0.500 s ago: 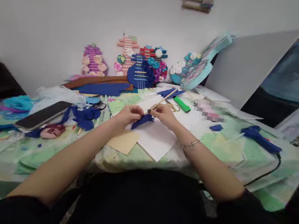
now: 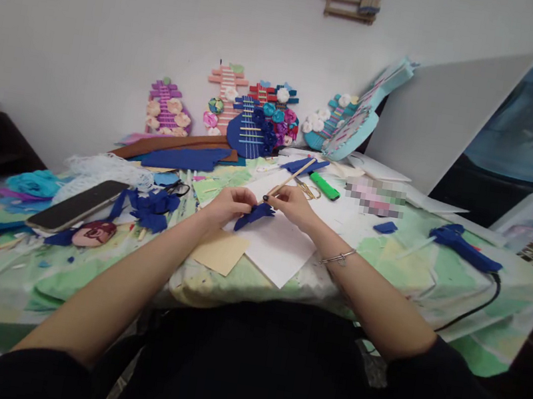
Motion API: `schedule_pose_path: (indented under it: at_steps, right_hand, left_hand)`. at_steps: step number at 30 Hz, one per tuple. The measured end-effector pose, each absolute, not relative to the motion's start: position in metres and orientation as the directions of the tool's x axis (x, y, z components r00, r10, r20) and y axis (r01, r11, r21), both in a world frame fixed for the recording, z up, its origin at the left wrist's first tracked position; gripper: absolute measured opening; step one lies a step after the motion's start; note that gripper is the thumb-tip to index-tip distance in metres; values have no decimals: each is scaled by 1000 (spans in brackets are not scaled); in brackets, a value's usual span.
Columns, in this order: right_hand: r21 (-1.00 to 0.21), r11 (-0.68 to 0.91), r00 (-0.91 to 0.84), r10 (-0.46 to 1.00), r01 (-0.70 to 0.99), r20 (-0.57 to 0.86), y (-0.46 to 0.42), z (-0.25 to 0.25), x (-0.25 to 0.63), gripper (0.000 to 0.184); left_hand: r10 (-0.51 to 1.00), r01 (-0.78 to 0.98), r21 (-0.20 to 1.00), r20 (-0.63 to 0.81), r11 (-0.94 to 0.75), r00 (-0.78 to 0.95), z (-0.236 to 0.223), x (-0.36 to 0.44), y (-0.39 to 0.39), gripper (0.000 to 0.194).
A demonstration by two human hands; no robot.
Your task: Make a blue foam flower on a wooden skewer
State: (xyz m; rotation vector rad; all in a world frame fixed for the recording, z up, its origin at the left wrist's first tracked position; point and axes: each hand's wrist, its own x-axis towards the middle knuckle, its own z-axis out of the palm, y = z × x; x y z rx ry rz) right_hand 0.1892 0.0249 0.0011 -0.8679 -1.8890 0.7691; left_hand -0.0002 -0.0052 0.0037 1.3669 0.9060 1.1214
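My left hand [image 2: 228, 208] pinches a crumpled dark blue piece of paper or cloth [image 2: 252, 217] with a ragged edge. Between the fingers of my right hand [image 2: 294, 206] is a thin wooden stick [image 2: 297, 174], slanting up and away. Its lower end is by the blue piece; whether they touch is hidden by my fingers. Both hands are over a white sheet [image 2: 279, 263], and a pale yellow sheet [image 2: 220, 253] lies under my left wrist. Just beyond my right hand are gold-handled scissors [image 2: 313, 192] and a bright green, lighter-like object [image 2: 325, 186].
At right lies a blue-wrapped glue gun [image 2: 465, 249] with a black cord. Blue scraps [image 2: 151, 207], a phone [image 2: 77, 205] and white netting [image 2: 106, 171] crowd the left. Several decorated guitar shapes, one dark blue [image 2: 248, 132], stand against the wall. A grey panel [image 2: 454, 115] rises at back right.
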Motion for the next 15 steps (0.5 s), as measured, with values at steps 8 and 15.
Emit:
schedule_pose_path:
  at_steps: [8,15]
  right_hand:
    - [-792,560,-361,811,245,462,26,0,189,24]
    - [-792,558,-356,812,246,462,26,0,189,23]
  left_hand:
    - [954,-75,990,134,-119,266,4,0,-5,21]
    - [955,-70,990,135,-121,264,3,0,-5,25]
